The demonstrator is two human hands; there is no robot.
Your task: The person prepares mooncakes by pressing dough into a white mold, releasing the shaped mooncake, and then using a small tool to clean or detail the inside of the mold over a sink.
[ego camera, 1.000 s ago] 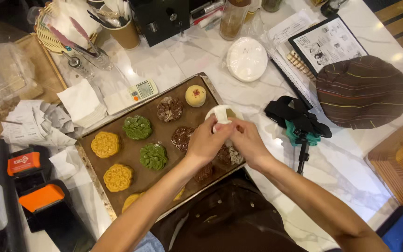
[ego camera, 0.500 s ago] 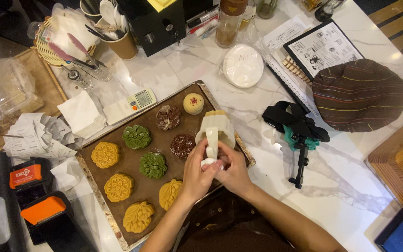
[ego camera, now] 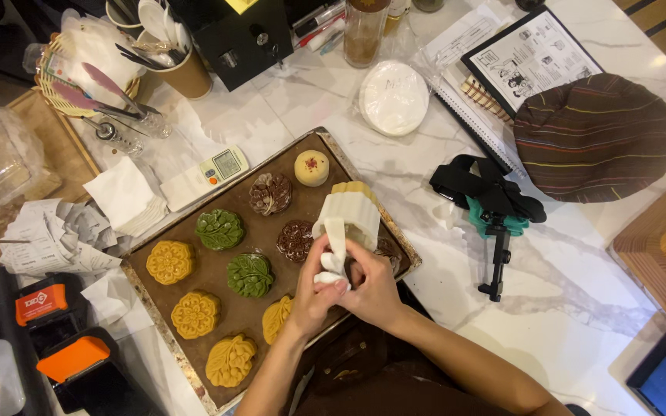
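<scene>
Left hand: fingers curled tight round the lower handle of the cream plastic plunger-style pastry mould, thumb side toward the tray's near edge.
Right hand: closed against the same handle from the other side, fingertips touching the left hand's; how firmly gripped, cannot tell.
Mould position: tilted over the right half of the brown paper-lined rectangular metal baking tray, squared head uppermost, near the tray's far right rim.
Tray edges: set at a slant on the white veined marble counter; near right corner just beside the wrists, left long edge hard against crumpled white papers.
Open room: bare liner in the middle of the tray between cakes; wide bare marble to the right of the hands, up to the black and teal clamp stand.
Cakes, yellow: four moulded golden pastries with pressed floral and leaf relief, along the tray's near left side.
Cakes, green: two leaf-embossed green pastries, matte, mid-tray.
Cakes, dark: two brown patterned pastries, one just beside the mould's handle.
Cake, pale: smooth round cream pastry with a red speck, at the far corner.
Beyond the tray: flat white round lid; soft striped brown fabric hat, well apart from the hands.
</scene>
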